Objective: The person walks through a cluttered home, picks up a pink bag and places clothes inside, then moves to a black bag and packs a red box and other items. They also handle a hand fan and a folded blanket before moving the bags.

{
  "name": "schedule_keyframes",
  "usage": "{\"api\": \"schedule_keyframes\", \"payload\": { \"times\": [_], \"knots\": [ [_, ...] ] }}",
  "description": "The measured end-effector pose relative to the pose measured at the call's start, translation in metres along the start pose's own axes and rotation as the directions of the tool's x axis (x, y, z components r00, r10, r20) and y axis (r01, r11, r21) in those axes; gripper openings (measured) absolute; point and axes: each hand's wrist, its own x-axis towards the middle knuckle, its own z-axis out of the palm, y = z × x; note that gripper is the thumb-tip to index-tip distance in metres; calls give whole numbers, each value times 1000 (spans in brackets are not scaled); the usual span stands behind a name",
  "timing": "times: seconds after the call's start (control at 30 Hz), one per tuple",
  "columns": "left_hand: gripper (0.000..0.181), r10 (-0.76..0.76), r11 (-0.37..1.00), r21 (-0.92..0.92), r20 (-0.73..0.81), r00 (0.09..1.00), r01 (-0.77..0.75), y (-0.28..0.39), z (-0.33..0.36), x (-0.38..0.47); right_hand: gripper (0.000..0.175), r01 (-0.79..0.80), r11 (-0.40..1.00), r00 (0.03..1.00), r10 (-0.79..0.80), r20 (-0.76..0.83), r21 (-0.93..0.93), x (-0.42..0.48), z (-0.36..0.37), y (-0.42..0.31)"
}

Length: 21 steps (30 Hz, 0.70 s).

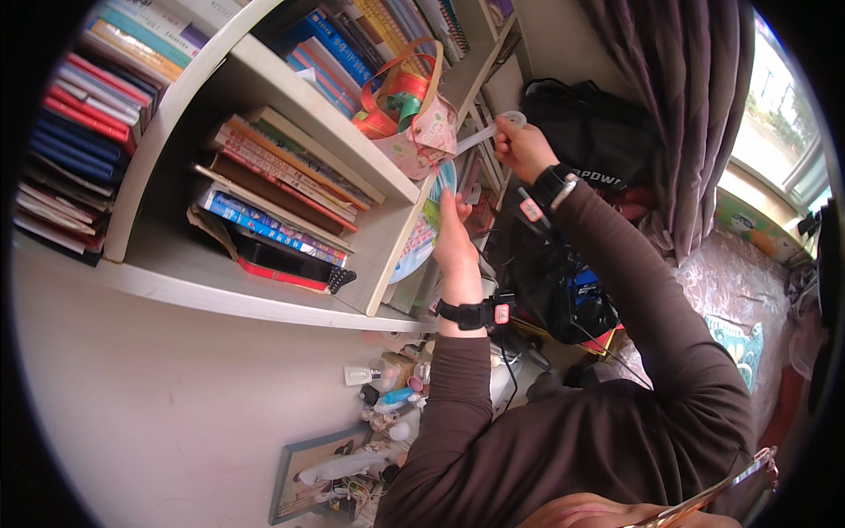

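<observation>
My right hand (pixel 525 148) pinches a translucent whitish strip (pixel 476 138) with a rounded end. Its other end reaches towards a pink patterned basket (pixel 416 145); I cannot tell whether it is tape or a handle. Lower and to the left, my left hand (pixel 457 234) is at the edge of a round printed disc (pixel 417 244), with the thumb over its face and the other fingers partly hidden. Rolls of red and green ribbon fill the basket, which has a loop handle and a red string hanging from it.
A white bookshelf (pixel 396 264) holds several rows of books (pixel 284 178). Black bags (pixel 587 132) lie beyond my right hand, beside a purple curtain (pixel 686 132) and a window. Small bottles (pixel 396 396) and a framed picture (pixel 317 475) stand below the shelf.
</observation>
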Motion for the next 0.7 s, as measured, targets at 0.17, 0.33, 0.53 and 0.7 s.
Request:
{"api": "schedule_keyframes", "payload": {
  "times": [0.17, 0.33, 0.53, 0.7],
  "knots": [
    [28, 40, 997, -77, 175, 984, -27, -6, 14, 10, 17, 41, 987, 990, -19, 141, -153, 23, 30, 17],
    [51, -132, 971, 200, -9, 991, 132, -14, 30, 23, 27, 54, 919, 997, -73, -33, -390, 17, 35, 5],
    [23, 123, 989, 22, 447, 886, -149, -22, -13, 6, 22, 46, 940, 998, -29, 54, -339, -75, -70, 24],
    [23, -134, 946, 323, 467, 874, -28, -69, -74, -60, 16, -347, 844, 935, 277, -223, -409, -238, -233, 66]
  ]
}}
